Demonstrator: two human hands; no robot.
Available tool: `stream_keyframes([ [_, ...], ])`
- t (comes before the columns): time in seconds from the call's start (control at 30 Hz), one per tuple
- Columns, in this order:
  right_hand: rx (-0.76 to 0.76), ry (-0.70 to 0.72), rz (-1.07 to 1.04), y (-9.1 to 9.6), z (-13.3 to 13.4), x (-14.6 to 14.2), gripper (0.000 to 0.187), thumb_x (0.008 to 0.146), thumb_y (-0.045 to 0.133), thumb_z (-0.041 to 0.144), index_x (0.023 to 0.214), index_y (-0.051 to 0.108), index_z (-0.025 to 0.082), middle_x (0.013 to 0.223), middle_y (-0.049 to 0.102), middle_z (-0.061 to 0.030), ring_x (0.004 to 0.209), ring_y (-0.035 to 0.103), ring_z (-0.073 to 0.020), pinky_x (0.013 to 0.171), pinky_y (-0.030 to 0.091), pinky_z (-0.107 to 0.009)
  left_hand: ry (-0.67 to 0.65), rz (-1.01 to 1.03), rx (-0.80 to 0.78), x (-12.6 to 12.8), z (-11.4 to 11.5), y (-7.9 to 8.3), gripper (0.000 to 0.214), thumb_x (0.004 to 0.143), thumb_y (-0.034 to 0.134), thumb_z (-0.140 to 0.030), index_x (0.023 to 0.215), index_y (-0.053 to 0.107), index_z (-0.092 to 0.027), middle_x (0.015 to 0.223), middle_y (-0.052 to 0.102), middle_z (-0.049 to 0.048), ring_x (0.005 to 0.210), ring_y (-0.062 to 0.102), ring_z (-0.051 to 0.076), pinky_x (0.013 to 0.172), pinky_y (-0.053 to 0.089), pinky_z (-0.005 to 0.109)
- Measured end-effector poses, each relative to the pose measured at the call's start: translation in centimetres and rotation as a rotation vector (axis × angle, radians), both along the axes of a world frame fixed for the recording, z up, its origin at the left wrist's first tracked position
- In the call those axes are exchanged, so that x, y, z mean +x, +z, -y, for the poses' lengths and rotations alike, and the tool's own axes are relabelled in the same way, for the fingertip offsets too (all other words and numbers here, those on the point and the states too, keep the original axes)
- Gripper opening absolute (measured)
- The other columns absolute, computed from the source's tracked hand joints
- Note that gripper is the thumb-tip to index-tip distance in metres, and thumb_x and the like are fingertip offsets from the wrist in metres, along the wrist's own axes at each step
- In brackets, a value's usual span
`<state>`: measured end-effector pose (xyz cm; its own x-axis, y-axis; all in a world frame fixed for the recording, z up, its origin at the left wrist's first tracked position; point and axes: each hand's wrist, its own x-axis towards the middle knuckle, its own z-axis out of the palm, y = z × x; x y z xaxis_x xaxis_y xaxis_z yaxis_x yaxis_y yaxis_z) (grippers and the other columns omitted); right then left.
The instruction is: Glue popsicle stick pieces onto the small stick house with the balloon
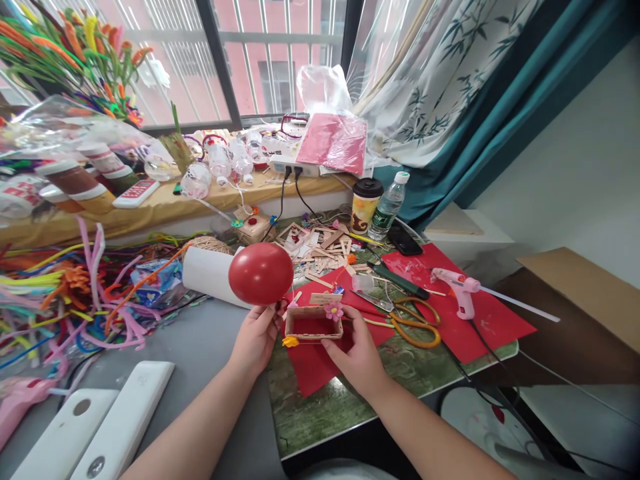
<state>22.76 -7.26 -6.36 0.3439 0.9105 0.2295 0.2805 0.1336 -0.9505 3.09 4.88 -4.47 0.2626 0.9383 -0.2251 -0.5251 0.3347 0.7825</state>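
My left hand (257, 337) is closed, its fingers pinching the neck of a red balloon (261, 273) just above them. Beside it, my right hand (357, 353) grips the right side of a small wooden stick box (314, 336), thumb at the front edge. A pink flower (333, 310) sits at the box's right back corner, and a yellow flower (290, 341) at its front left corner. The box is open at the top. Whether my left fingers also touch it I cannot tell. Red paper (313, 373) lies beneath the box.
Orange-handled scissors (415, 323) and a pink glue gun (457, 290) lie to the right. Behind are loose wooden sticks (325, 247), a paper cup (366, 207) and a water bottle (390, 208). Colourful pipe cleaners (75, 287) spread at left. A white paper roll (210, 273) is behind the balloon.
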Motion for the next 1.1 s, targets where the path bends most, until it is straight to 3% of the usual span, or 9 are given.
stream_keyframes([
  [0.13,-0.004,0.005,0.003,0.0,-0.1,0.0,0.064,0.09,0.079,0.035,0.146,0.049,0.027,0.144,0.061,-0.0129,0.133,0.061,-0.0311,0.114,0.052,-0.052,-0.007,-0.004,0.022,0.3,0.4,0.9,0.04,0.071,0.097,-0.042,0.1,0.078,-0.021,0.109,0.076,0.0073,0.096,0.071,0.018,0.087,0.058,0.028],
  [0.3,0.008,0.005,0.029,0.1,-0.2,0.0,0.063,0.09,0.079,0.034,0.146,0.049,0.027,0.143,0.061,-0.0134,0.131,0.062,-0.0309,0.113,0.052,-0.052,-0.049,-0.05,0.033,1.3,1.4,1.8,0.052,0.064,0.099,-0.048,0.105,0.08,-0.023,0.114,0.076,0.0104,0.112,0.07,0.029,0.097,0.059,0.039],
  [0.43,0.03,0.005,0.018,0.2,-0.2,-0.1,0.063,0.089,0.079,0.031,0.145,0.05,0.027,0.143,0.061,-0.0125,0.132,0.061,-0.0305,0.113,0.052,-0.051,-0.076,-0.076,0.014,1.8,1.8,1.9,0.046,0.067,0.096,-0.049,0.104,0.08,-0.027,0.114,0.078,0.0104,0.121,0.068,0.035,0.097,0.059,0.042],
  [0.6,0.037,0.011,0.018,0.2,-0.4,-0.1,0.064,0.088,0.079,0.028,0.144,0.049,0.028,0.142,0.061,-0.0116,0.13,0.062,-0.0303,0.112,0.053,-0.052,-0.111,-0.111,0.019,1.5,1.8,1.6,0.038,0.07,0.094,-0.049,0.097,0.079,-0.026,0.11,0.079,0.0099,0.115,0.071,0.036,0.089,0.061,0.042],
  [0.7,0.147,-0.107,0.111,0.7,0.2,0.1,0.064,0.086,0.08,0.028,0.142,0.049,0.028,0.14,0.059,-0.0129,0.128,0.062,-0.0315,0.109,0.053,-0.054,-0.106,-0.11,0.025,1.4,1.7,1.6,0.037,0.07,0.094,-0.048,0.096,0.08,-0.025,0.111,0.079,0.0097,0.113,0.071,0.035,0.089,0.061,0.04],
  [0.77,0.3,-0.184,0.297,1.4,0.9,0.0,0.064,0.083,0.083,0.027,0.139,0.052,0.028,0.133,0.061,-0.0123,0.123,0.062,-0.0319,0.108,0.053,-0.055,-0.092,-0.109,0.029,1.4,1.7,1.6,0.039,0.068,0.095,-0.048,0.095,0.079,-0.025,0.11,0.079,0.0093,0.113,0.071,0.034,0.089,0.061,0.04],
  [0.87,0.484,0.003,0.697,3.1,1.6,-0.9,0.058,0.086,0.08,0.023,0.138,0.057,0.029,0.123,0.068,-0.0091,0.114,0.064,-0.0294,0.106,0.051,-0.052,-0.099,-0.1,0.034,1.3,1.5,1.6,0.038,0.07,0.094,-0.047,0.096,0.079,-0.024,0.108,0.08,0.0086,0.11,0.072,0.033,0.088,0.061,0.039],
  [0.93,0.444,0.15,0.855,4.4,1.5,-2.1,0.054,0.091,0.073,0.02,0.142,0.058,0.028,0.129,0.071,-0.0102,0.118,0.063,-0.0305,0.108,0.048,-0.054,-0.114,-0.08,0.034,1.1,1.5,1.7,0.036,0.073,0.093,-0.044,0.099,0.08,-0.022,0.107,0.079,0.0087,0.107,0.073,0.031,0.089,0.06,0.038],
  [1.1,0.214,0.162,0.824,7.7,-0.5,-4.6,0.051,0.097,0.064,0.023,0.147,0.058,0.026,0.136,0.068,-0.0154,0.125,0.059,-0.0367,0.108,0.044,-0.062,-0.146,-0.028,0.046,0.8,1.6,2.3,0.046,0.069,0.096,-0.044,0.104,0.079,-0.018,0.104,0.078,0.0114,0.113,0.072,0.032,0.098,0.059,0.041],
])
